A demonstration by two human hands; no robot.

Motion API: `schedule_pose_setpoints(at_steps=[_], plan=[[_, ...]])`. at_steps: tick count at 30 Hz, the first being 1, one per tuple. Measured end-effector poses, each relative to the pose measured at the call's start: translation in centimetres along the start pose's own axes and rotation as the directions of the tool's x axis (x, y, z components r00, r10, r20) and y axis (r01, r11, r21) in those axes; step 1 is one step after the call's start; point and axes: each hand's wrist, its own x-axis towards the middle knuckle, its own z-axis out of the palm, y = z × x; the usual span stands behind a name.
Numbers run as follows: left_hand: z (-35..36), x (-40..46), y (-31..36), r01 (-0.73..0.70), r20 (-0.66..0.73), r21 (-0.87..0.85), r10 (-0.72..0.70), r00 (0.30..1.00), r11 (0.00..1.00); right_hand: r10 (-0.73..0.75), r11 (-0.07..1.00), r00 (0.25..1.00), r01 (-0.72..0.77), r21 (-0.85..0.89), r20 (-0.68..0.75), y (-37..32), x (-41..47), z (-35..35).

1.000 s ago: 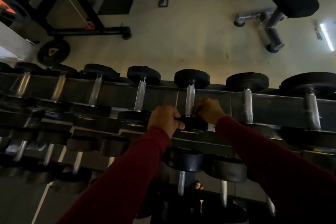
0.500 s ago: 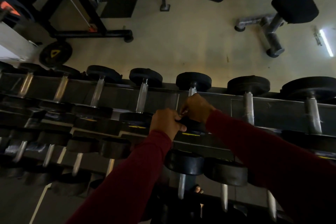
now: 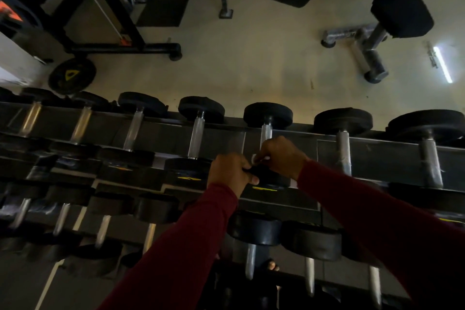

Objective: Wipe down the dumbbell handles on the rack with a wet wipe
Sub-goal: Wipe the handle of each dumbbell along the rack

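Note:
A dark rack (image 3: 289, 142) carries rows of black-headed dumbbells with metal handles. My right hand (image 3: 281, 156) is curled round the lower part of one top-row dumbbell handle (image 3: 266, 132), with a bit of white wet wipe (image 3: 261, 158) showing between its fingers. My left hand (image 3: 230, 172) grips the near black head (image 3: 269, 178) of that same dumbbell. Both arms wear dark red sleeves. Most of the wipe is hidden under my right hand.
More dumbbells sit left (image 3: 198, 137) and right (image 3: 343, 151) on the top row, and others on lower rows (image 3: 254, 229). Beyond the rack lies pale floor with a weight plate (image 3: 71, 75), a black machine frame (image 3: 120, 43) and a padded bench (image 3: 400, 17).
My right hand has slid up the handle away from the near head, then stayed there. The left hand has kept its grip on the head.

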Motion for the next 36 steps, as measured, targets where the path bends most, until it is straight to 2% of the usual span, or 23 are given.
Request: schedule_pose_setpoints(at_steps=[2, 4, 8, 11, 13, 14, 16, 19, 20, 21, 22, 24, 25, 26, 28, 29, 30, 31, 32, 33, 36], plan=[[0.0, 0.1, -0.1, 0.017, 0.003, -0.021, -0.017, 1.0, 1.0, -0.009, 0.999, 0.999, 0.01, 0.034, -0.037, 0.6, -0.6, 0.1], [0.0, 0.1, -0.1, 0.017, 0.006, -0.025, -0.016, 1.0, 1.0, -0.02, 1.0, 0.992, 0.019, -0.004, -0.121, 0.6, -0.4, 0.4], [0.0, 0.1, -0.3, -0.005, 0.009, -0.024, 0.005, 1.0, 1.0, 0.079, 0.991, 0.95, -0.109, -0.084, -0.301, 0.7, 2.1, 0.2], [-0.2, 0.3, -0.4, -0.021, 0.02, -0.014, 0.021, 1.0, 1.0, 0.187, 0.971, 0.876, -0.233, -0.05, -0.444, 0.6, 2.8, -0.2], [-0.3, 0.3, -0.4, -0.021, 0.025, -0.027, 0.022, 0.999, 0.999, 0.377, 0.926, 0.751, -0.33, 0.185, -0.542, -0.6, 2.6, 0.2], [-0.4, 0.4, -0.4, -0.022, 0.025, -0.039, 0.023, 0.999, 0.999, 0.527, 0.849, 0.652, -0.39, 0.356, -0.545, -1.3, 2.7, 0.5], [-0.6, 0.4, -0.3, -0.03, 0.025, -0.049, 0.031, 0.999, 0.998, 0.785, 0.611, 0.463, -0.476, 0.632, -0.411, -2.2, 3.1, 0.9], [-0.8, 0.5, -0.4, -0.037, 0.06, -0.056, 0.04, 0.997, 0.998, 0.946, 0.281, 0.291, -0.503, 0.817, -0.146, -1.9, 3.4, 0.5], [-0.9, 0.6, -0.6, -0.038, 0.076, -0.057, 0.042, 0.996, 0.998, 0.963, 0.168, 0.268, -0.473, 0.865, -0.04, -1.6, 3.4, 0.4], [-0.9, 0.8, -0.8, -0.037, 0.086, -0.063, 0.043, 0.995, 0.997, 0.959, 0.064, 0.277, -0.43, 0.901, 0.065, -1.3, 3.3, 0.2], [-0.9, 0.9, -0.9, -0.037, 0.094, -0.07, 0.043, 0.995, 0.997, 0.936, -0.037, 0.311, -0.373, 0.927, 0.163, -0.9, 3.2, 0.1], [-0.8, 1.0, -1.1, -0.046, 0.1, -0.074, 0.054, 0.994, 0.996, 0.902, -0.179, 0.341, -0.261, 0.948, 0.264, -0.2, 3.3, 0.1], [-0.7, 1.1, -1.2, -0.053, 0.1, -0.072, 0.06, 0.993, 0.996, 0.904, -0.181, 0.336, -0.261, 0.948, 0.265, -0.2, 3.3, 0.1], [-0.7, 1.0, -1.2, -0.059, 0.1, -0.069, 0.065, 0.993, 0.996, 0.919, -0.083, 0.34, -0.333, 0.939, 0.201, -0.2, 3.2, 0.0], [-0.5, 1.1, -1.3, -0.065, 0.096, -0.071, 0.071, 0.993, 0.995, 0.92, 0.249, 0.392, -0.518, 0.818, -0.032, -0.4, 3.2, -0.3], [-0.5, 1.1, -1.5, -0.066, 0.093, -0.072, 0.073, 0.993, 0.995, 0.894, 0.371, 0.425, -0.533, 0.76, -0.138, -0.7, 3.2, -0.2], [-0.5, 1.3, -1.5, -0.072, 0.093, -0.07, 0.079, 0.993, 0.995, 0.862, 0.459, 0.46, -0.532, 0.712, -0.212, -1.0, 3.3, -0.1], [-0.5, 1.4, -1.5, -0.08, 0.095, -0.061, 0.085, 0.992, 0.995, 0.845, 0.504, 0.467, -0.533, 0.68, -0.26, -1.3, 3.4, 0.1], [-0.5, 1.4, -1.5, -0.087, 0.098, -0.052, 0.092, 0.991, 0.995, 0.848, 0.51, 0.448, -0.54, 0.67, -0.285, -1.6, 3.5, 0.1], [-0.5, 1.5, -1.6, -0.095, 0.099, -0.045, 0.099, 0.99, 0.994, 0.878, 0.46, 0.398, -0.545, 0.701, -0.267, -1.6, 3.7, 0.1], [-0.3, 1.6, -1.6, -0.1, 0.097, -0.03, 0.102, 0.99, 0.995, 0.965, 0.217, 0.249, -0.605, 0.766, -0.076, -1.7, 3.9, -1.4]])
